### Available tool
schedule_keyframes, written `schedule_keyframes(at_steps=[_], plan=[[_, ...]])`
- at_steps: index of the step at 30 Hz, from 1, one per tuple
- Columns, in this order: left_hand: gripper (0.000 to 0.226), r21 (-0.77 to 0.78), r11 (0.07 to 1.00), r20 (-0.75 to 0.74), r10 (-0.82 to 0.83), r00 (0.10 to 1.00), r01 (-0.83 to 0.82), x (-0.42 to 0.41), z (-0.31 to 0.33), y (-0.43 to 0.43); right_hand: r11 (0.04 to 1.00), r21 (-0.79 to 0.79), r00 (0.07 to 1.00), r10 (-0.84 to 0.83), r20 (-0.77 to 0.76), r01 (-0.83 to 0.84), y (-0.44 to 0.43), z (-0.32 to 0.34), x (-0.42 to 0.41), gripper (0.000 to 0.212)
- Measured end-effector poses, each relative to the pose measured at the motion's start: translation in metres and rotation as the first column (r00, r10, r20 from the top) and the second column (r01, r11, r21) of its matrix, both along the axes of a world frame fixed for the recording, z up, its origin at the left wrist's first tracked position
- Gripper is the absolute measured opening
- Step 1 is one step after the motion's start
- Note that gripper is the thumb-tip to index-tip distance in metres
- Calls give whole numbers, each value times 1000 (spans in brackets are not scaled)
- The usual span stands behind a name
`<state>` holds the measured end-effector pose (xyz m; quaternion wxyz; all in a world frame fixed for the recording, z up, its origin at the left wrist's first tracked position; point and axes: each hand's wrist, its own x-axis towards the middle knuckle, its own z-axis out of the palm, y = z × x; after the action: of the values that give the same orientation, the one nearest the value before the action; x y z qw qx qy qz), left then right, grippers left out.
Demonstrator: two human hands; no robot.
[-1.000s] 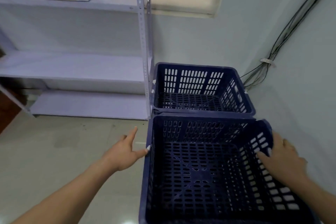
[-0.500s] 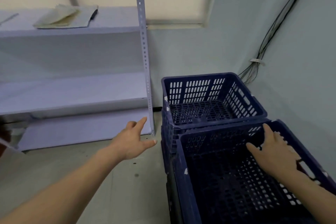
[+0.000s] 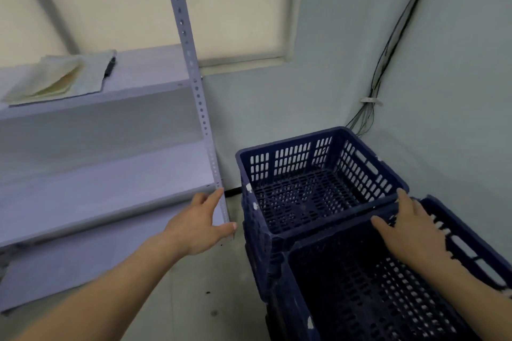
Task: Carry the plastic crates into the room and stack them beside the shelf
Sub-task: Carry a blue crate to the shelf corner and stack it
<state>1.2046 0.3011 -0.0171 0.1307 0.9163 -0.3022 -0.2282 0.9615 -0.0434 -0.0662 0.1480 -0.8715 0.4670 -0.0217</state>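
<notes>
Two dark blue slotted plastic crates stand in the room's corner, right of the shelf. The far crate [image 3: 313, 174] sits on top of a stack against the back wall. The near crate [image 3: 374, 285] stands right in front of it, rims touching. My right hand [image 3: 410, 227] lies flat, fingers spread, over the near crate's far rim, not gripping it. My left hand [image 3: 199, 224] hovers open in the air, left of the crates, in front of the shelf's post [image 3: 194, 86].
A grey metal shelf [image 3: 97, 202] with three boards fills the left side. Folded papers [image 3: 55, 80] and a pen lie on its top board. Black cables [image 3: 388, 50] run down the right wall corner. Bare floor [image 3: 194, 299] lies between shelf and crates.
The view has risen and swung left, so the crates now sit lower right. My left hand has come off the near crate's rim and my right hand has slid to its far rim.
</notes>
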Motion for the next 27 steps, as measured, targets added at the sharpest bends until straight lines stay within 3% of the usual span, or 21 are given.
schedule_keyframes(at_steps=[13,27], plan=[[92,-1,931,9,-364,931,364,103,10,-10,933,-3,931,-360,62,361,116,22,1,95],[93,-14,846,24,-533,846,534,164,20,-75,870,-47,869,-487,85,491,137,30,16,93]])
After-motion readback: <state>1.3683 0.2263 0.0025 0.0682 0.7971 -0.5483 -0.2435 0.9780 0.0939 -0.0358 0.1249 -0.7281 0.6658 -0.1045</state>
